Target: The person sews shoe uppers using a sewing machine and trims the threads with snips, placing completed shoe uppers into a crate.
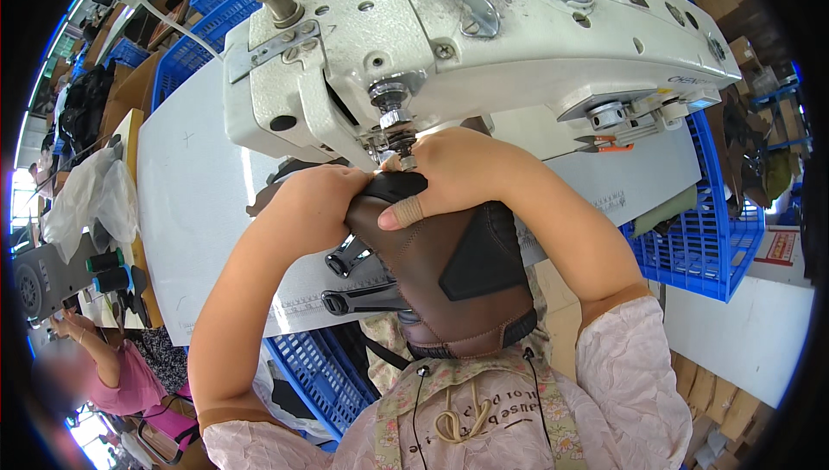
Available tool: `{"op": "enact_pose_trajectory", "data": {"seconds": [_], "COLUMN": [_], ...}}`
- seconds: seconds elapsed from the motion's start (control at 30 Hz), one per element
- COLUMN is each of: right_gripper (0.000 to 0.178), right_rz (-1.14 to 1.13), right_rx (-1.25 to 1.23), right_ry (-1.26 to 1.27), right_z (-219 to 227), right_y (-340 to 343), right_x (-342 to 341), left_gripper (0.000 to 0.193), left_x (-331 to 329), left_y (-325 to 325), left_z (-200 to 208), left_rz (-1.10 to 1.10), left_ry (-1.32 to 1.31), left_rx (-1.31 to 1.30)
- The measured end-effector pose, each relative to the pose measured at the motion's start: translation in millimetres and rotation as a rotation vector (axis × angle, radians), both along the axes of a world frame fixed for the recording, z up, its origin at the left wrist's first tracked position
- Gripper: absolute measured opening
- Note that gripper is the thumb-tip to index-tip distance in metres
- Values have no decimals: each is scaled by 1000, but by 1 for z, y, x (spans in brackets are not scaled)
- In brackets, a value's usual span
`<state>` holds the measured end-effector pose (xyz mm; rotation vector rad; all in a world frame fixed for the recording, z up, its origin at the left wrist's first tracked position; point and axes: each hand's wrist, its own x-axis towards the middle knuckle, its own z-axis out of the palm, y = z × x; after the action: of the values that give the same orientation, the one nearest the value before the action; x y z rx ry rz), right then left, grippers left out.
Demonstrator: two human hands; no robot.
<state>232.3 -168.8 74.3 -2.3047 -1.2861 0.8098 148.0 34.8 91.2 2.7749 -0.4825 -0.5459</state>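
A brown and black leather boot upper (423, 254) lies between my body and the white sewing machine (345, 55), its far end under the needle area (397, 137). My left hand (321, 198) is closed on the upper's far left edge, with the fingertips hidden. My right hand (453, 168) grips the far right side, its thumb wrapped in tan tape and pressed on the leather. Its other fingers sit close to the presser parts and are partly hidden. Dark buckle straps (367, 299) stick out from the upper's left side.
Orange-handled snips (604, 143) lie on the white machine table (199, 211), right of the machine head. A blue crate (708, 228) stands right, another blue crate (324, 375) below the table's near edge. At far left, a person in pink (129, 379) sits by thread spools (108, 271).
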Motion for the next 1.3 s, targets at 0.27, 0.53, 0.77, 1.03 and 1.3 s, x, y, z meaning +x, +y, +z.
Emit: {"op": "enact_pose_trajectory", "data": {"seconds": [0.27, 0.53, 0.77, 1.03, 1.3], "right_gripper": [95, 96, 97, 98, 93], "right_rz": [3, 15, 57, 119, 107], "right_rx": [22, 23, 41, 45, 144], "right_ry": [22, 16, -37, -118, -147], "right_z": [-1, 1, 0, 2, -5], "right_y": [1, 0, -2, -17, -16], "right_x": [0, 2, 1, -3, 1], "left_gripper": [37, 37, 46, 43, 31], "left_x": [1, 2, 5, 6, 7], "left_y": [-9, -10, -2, -1, 4], "left_z": [15, 15, 6, 2, -3], "left_rz": [62, 45, -7, -5, 4], "left_ry": [110, 97, 68, 116, 55], "left_rx": [35, 18, 41, 79, 31]}}
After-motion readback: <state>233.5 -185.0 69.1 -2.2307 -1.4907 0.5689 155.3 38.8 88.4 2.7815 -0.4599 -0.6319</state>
